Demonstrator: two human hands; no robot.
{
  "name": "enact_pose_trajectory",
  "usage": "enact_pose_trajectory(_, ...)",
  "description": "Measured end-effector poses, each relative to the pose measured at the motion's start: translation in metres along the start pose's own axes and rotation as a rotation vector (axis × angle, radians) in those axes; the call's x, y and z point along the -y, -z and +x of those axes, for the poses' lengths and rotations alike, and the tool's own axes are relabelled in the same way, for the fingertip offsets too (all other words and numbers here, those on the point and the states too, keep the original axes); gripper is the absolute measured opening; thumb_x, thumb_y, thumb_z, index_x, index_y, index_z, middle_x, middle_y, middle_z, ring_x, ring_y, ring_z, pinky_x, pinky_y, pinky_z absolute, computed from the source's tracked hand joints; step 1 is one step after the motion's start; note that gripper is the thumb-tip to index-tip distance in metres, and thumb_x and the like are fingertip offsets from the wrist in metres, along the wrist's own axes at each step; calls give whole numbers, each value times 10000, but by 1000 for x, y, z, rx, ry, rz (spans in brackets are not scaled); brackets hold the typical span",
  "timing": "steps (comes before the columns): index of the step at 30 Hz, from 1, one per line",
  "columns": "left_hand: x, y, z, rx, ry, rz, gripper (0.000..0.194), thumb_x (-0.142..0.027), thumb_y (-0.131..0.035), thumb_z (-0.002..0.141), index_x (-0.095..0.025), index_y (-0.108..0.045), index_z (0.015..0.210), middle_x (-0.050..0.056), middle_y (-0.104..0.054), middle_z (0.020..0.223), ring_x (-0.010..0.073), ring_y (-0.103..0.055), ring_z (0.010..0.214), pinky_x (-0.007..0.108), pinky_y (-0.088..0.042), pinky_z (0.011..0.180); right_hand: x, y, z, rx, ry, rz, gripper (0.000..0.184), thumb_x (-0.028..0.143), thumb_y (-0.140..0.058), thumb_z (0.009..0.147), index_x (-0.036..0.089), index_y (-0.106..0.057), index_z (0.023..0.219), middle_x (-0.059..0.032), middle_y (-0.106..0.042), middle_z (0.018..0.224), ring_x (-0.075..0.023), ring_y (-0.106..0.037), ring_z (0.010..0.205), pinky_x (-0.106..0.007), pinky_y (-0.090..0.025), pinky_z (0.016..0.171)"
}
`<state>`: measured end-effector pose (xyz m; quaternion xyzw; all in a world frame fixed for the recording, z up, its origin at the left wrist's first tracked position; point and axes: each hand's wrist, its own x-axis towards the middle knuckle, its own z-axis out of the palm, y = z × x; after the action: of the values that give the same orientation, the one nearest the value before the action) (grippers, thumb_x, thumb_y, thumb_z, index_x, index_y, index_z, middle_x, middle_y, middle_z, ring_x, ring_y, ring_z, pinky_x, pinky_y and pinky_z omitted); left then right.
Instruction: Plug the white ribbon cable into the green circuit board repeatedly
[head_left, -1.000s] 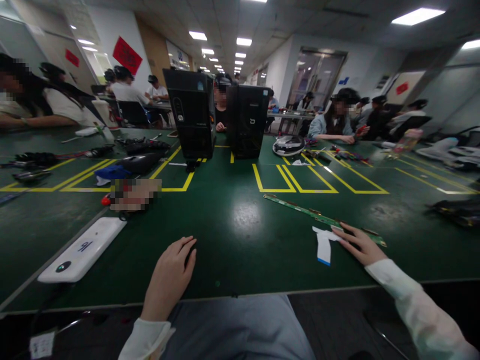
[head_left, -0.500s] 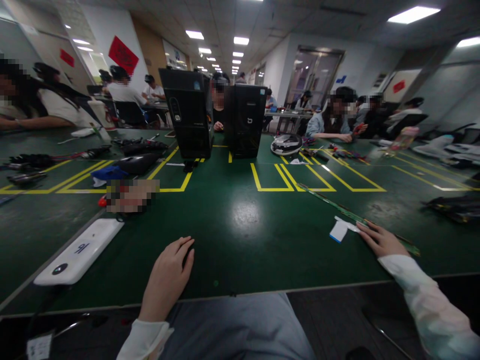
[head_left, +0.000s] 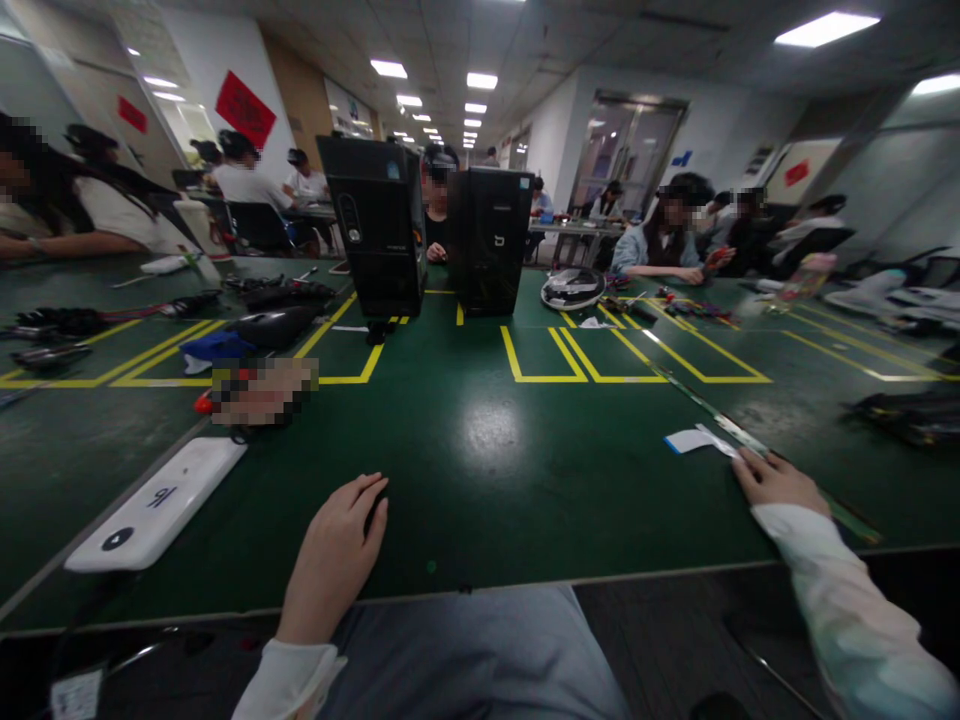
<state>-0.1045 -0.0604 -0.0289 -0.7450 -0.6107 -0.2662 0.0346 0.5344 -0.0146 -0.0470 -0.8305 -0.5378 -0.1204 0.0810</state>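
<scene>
My left hand (head_left: 337,550) rests on the green table near its front edge, palm down. Its thumb stands a little apart from the fingers, and nothing is held there. On the right, my right hand (head_left: 780,483) grips a long, narrow green circuit board strip (head_left: 701,402) from above, partly covering it. The strip lies slantwise, its near end passing under the hand toward the table's front edge. A white flat ribbon cable (head_left: 694,438) with a blue tip joins it beside my fingertips and bends to the left.
A white device (head_left: 157,505) lies at left, near tools and a blue cloth (head_left: 216,350). Two black computer towers (head_left: 487,240) stand upright at the far side. A coiled cable (head_left: 574,290) and a dark bundle (head_left: 904,415) lie at right. People sit around the table.
My right hand has slid slightly right, drawing the circuit board strip right and toward me. The ribbon cable came along and swung flatter. My left hand stayed in place.
</scene>
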Motion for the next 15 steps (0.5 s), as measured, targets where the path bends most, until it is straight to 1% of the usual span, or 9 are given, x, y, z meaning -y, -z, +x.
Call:
enact_pose_trajectory(2, 0, 1, 0, -2, -4, 5, 418, -369, -382, 933, -126, -615, 1182, 149, -620, 1203, 273, -559, 1143, 456, -447, 1000, 6, 5, 0, 39, -68, -3, 657, 544, -271, 907, 131, -546, 1337, -279, -497, 1328, -375, -495, 1220, -473, -391, 976)
enact_pose_trajectory(6, 0, 1, 0, 4, -8, 15, 424, -366, -388, 934, -115, -610, 1194, 150, -616, 1202, 273, -555, 1145, 445, -442, 1002, 10, 8, 4, 55, -156, 26, 654, 589, -330, 881, 189, -523, 1362, -255, -468, 1368, -403, -480, 1220, -518, -361, 960)
enact_pose_trajectory(10, 0, 0, 0, 14, -8, 19, 427, -361, -385, 938, -105, -606, 1200, 153, -608, 1214, 269, -545, 1156, 440, -435, 1011, 8, 6, 9, 72, -162, 62, 670, 614, -352, 867, 194, -527, 1358, -263, -452, 1379, -431, -457, 1225, -564, -355, 923)
enact_pose_trajectory(13, 0, 0, 0, 12, -6, 23, 429, -359, -376, 941, -102, -607, 1196, 154, -608, 1215, 269, -542, 1159, 443, -436, 1011, 11, 10, 9, 61, -174, 73, 653, 616, -351, 867, 210, -541, 1343, -249, -448, 1387, -424, -441, 1239, -563, -344, 929)
enact_pose_trajectory(15, 0, 0, 0, 11, -6, 26, 431, -359, -372, 943, -99, -607, 1194, 156, -609, 1211, 270, -543, 1155, 445, -439, 1007, 15, 13, 6, 91, -193, 62, 670, 621, -313, 873, 205, -527, 1353, -235, -422, 1412, -419, -415, 1264, -556, -336, 952)
